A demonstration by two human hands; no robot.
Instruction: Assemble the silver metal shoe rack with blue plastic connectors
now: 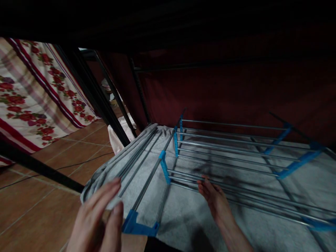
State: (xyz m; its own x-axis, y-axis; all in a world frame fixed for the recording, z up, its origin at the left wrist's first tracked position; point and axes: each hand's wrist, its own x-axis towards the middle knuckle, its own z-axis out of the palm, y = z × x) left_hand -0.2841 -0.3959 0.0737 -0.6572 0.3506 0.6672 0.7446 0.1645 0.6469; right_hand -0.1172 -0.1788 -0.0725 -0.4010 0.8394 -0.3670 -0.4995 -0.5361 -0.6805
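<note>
A rack frame of thin metal rods [223, 154] joined by blue plastic brackets [165, 169] lies on a grey blanket [189, 206]. It looks like a shoe rack on its side. My right hand [215, 203] has its fingers closed around a front rod of the frame, close to the left bracket. In the lower left, my left hand [96, 218] is held up with thumb and fingers apart, holding nothing. Beside it are a blue end piece [139, 224] of the frame and several loose metal rods [138, 157] lying on the blanket.
Black metal posts [91, 94] stand at the left, and a dark structure hangs low overhead. Behind the frame is a dark red curtain [210, 94]. A flowered cloth [39, 94] hangs at far left over the tiled floor [39, 203], where a black cable [78, 163] runs.
</note>
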